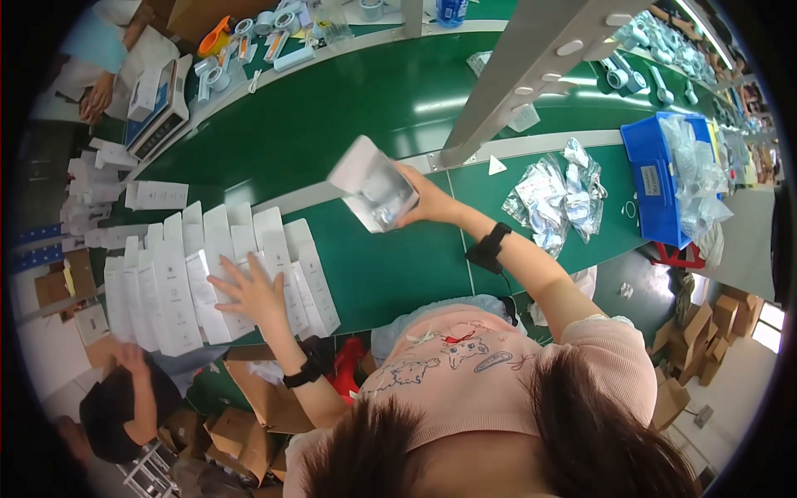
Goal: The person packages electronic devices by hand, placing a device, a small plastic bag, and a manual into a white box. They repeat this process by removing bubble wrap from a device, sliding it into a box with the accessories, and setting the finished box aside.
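At the left, a row of tall white cardboard boxes [173,286] stands close-packed on the glossy green counter [390,278], and the left hand [256,299], bare and empty with fingers spread wide, lies over the row's right part, seemingly touching it. Next, the right hand [425,201] holds an open white cardboard box [372,184] tilted above the counter (something pale shows inside, too blurred to name). A light grip should spare its thin walls, and gentle left fingers should keep the row from toppling. Farther right lie silvery-filled clear plastic bags [541,203], then a blue plastic bin [638,149]. As for writing, the row carries small dark print and symbols, and the bin wears a white printed label [650,180]
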The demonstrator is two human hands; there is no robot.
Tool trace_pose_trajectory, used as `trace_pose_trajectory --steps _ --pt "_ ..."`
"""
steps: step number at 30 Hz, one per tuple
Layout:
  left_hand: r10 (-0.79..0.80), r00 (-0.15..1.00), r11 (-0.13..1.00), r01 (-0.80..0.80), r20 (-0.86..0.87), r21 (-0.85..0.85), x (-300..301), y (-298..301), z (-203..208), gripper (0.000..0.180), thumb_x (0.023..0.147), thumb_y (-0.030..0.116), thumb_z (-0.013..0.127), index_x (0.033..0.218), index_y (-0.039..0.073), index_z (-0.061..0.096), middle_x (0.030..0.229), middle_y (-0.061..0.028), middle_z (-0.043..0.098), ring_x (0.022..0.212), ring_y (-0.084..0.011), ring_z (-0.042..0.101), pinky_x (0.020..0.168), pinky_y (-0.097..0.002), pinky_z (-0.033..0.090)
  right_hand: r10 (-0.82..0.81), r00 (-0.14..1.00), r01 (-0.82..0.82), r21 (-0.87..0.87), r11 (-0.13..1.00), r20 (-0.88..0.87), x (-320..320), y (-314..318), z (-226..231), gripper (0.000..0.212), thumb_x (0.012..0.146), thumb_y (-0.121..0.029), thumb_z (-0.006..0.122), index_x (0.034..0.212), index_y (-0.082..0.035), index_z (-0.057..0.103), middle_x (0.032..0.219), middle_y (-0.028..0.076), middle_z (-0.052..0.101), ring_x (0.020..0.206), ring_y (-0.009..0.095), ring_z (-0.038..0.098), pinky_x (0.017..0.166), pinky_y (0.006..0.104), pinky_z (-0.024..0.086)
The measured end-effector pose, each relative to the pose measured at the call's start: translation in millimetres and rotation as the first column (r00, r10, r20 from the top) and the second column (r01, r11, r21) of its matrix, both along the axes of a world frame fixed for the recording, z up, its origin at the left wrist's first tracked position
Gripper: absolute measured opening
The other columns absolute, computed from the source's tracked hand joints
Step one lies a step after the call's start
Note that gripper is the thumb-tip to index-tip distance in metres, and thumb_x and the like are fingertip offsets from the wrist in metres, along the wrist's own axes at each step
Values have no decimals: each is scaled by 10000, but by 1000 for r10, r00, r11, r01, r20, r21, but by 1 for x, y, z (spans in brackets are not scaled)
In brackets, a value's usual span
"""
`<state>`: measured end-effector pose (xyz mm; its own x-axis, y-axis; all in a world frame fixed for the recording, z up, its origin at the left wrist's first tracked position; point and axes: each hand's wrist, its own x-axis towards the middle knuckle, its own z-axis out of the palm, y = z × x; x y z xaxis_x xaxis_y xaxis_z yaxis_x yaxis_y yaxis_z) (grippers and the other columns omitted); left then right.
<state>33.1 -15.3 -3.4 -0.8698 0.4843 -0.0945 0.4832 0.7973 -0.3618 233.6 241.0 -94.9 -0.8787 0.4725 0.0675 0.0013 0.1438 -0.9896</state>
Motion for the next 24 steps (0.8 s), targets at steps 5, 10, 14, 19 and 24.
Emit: trace_pose_trajectory --steps 5,10,14,19,24 --pt "-120 991 985 126 -58 118 4 -14 -31 735 733 215 646 1348 102 258 1440 -140 92 1321 -338 103 891 -712 124 -159 980 130 -217 967 -122 -68 44 -9 989 480 -108 816 1313 -47 287 1304 144 319 1208 270 333 1013 329 276" --pt "-95 987 950 51 130 308 32 20 -4 752 733 140 636 1353 56 219 1435 -155 97 1317 -354 105 923 -671 141 -465 879 466 -23 885 -102 -114 85 -16 972 567 -146 787 1340 -20 213 1349 154 291 1264 271 274 1020 340 256" --pt "-318 921 800 133 226 586 86 81 16 758 723 130 635 1355 67 220 1426 -183 102 1300 -415 102 963 -619 156 -571 813 567 377 732 -114 -83 74 -37 886 666 -184 728 1349 -12 191 1382 182 232 1272 303 252 1029 351 236" --pt "-372 845 844 136 385 518 114 93 -33 808 657 201 704 1339 112 280 1371 -218 199 1199 -422 272 907 -584 256 387 793 -196 -404 893 470 68 40 28 356 857 -168 523 1176 -9 508 977 137 622 878 211 605 773 316 486" --pt "-319 643 880 -71 696 469 96 105 -50 824 628 210 736 1314 65 303 1287 -180 329 1155 -361 354 906 -425 341 -522 747 394 358 847 413 127 162 43 352 818 -97 475 1160 -12 473 1070 142 550 1001 207 526 823 295 438"
